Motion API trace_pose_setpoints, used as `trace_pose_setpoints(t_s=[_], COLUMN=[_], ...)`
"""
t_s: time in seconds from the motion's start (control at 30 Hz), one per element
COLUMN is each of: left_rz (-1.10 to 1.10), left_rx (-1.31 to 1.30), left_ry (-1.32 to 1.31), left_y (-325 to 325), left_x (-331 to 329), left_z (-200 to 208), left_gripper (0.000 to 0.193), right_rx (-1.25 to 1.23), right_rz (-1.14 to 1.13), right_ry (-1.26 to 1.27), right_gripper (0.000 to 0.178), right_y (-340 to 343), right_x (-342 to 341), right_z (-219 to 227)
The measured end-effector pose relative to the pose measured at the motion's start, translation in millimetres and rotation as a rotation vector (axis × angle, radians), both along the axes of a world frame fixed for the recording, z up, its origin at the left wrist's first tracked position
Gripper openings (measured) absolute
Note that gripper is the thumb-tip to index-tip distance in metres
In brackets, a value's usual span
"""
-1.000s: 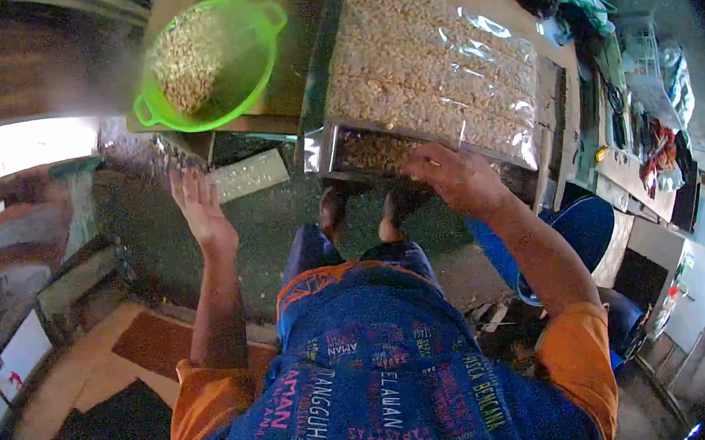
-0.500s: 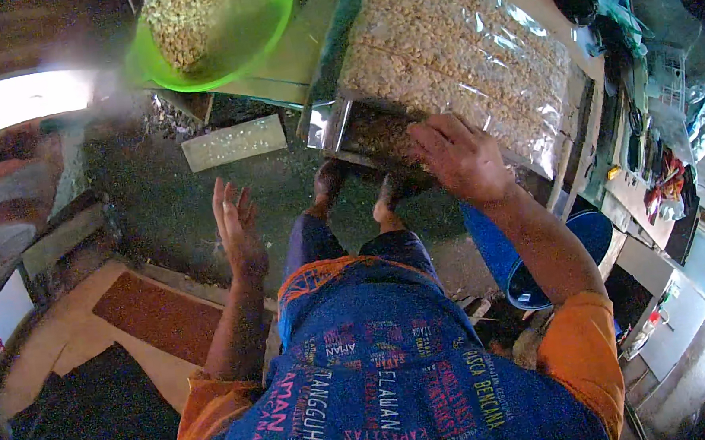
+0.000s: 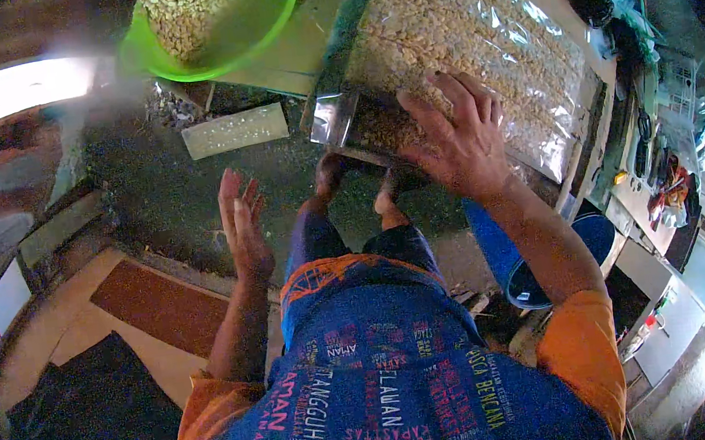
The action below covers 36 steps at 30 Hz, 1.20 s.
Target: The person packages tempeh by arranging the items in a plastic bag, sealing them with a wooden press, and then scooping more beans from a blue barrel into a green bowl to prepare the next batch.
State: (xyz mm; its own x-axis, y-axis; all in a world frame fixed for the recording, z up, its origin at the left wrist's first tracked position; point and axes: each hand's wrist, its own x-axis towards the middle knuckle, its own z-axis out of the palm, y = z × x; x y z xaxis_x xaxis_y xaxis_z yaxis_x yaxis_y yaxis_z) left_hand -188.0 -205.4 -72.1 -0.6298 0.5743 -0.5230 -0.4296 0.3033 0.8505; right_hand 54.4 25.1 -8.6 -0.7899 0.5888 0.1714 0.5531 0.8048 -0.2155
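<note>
My right hand (image 3: 463, 133) hovers at or just touches the near edge of a broad bed of pale, chopped pieces (image 3: 425, 16). Its fingers are spread and nothing shows in them; whether the fingertips make contact I cannot tell. Shiny clear plastic (image 3: 516, 49) appears to cover much of that bed. Beside this hand lies a darker, trough-like strip (image 3: 389, 120) with loose pieces in it, with a shiny plate-like piece (image 3: 332, 118) at its left end. Off to the left, my left hand (image 3: 246, 232) hangs in the air above the floor, fingers apart, holding nothing.
A bright green basin (image 3: 218, 68) of similar pale pieces stands at the far left of the work surface. On the floor rests a pale speckled board (image 3: 234, 131). A blue tub (image 3: 509, 259) sits below my right forearm. Black cloth (image 3: 96, 410) lies at lower left.
My right hand has shifted slightly forward over the bed, and its fingers have gone from curled down to spread. My left hand stays raised in nearly the same place.
</note>
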Motion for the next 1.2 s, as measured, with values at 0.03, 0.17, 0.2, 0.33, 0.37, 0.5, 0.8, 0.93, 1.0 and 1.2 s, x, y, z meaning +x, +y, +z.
trace_pose_setpoints(t_s=[0.03,0.17,0.2,0.33,0.37,0.5,0.8,0.93,1.0,1.2], left_rz=[-0.066,-0.199,-0.196,-0.234,-0.249,-0.263,-0.227,-0.247,-0.244,-0.244], left_rx=[0.051,0.132,0.132,0.160,0.144,0.219,0.224,0.189,0.186,0.180], left_ry=[0.061,0.122,0.123,0.164,0.193,0.157,0.147,0.132,0.127,0.125], left_y=[-1,6,8,15,16,12,12,12,11,12], left_x=[1,11,13,20,20,19,20,20,19,21], left_z=[1,14,15,23,24,25,28,30,29,33], left_gripper=[0.061,0.063,0.063,0.069,0.075,0.063,0.065,0.063,0.062,0.059], right_rx=[0.017,0.024,0.024,-0.008,0.013,0.030,-0.006,-0.040,-0.029,-0.049], right_rz=[0.001,-0.071,-0.068,0.006,0.002,-0.036,-0.019,0.049,0.004,0.039], right_ry=[-0.017,0.033,0.035,0.021,0.024,0.074,0.090,0.040,0.044,0.010], right_gripper=[0.070,0.072,0.072,0.071,0.072,0.072,0.071,0.069,0.068,0.066], right_y=[1,0,1,4,4,4,6,4,3,3], right_x=[-2,-11,-13,-19,-22,-27,-32,-34,-35,-35], right_z=[1,-1,-2,-5,-6,-3,-3,-5,-7,-7])
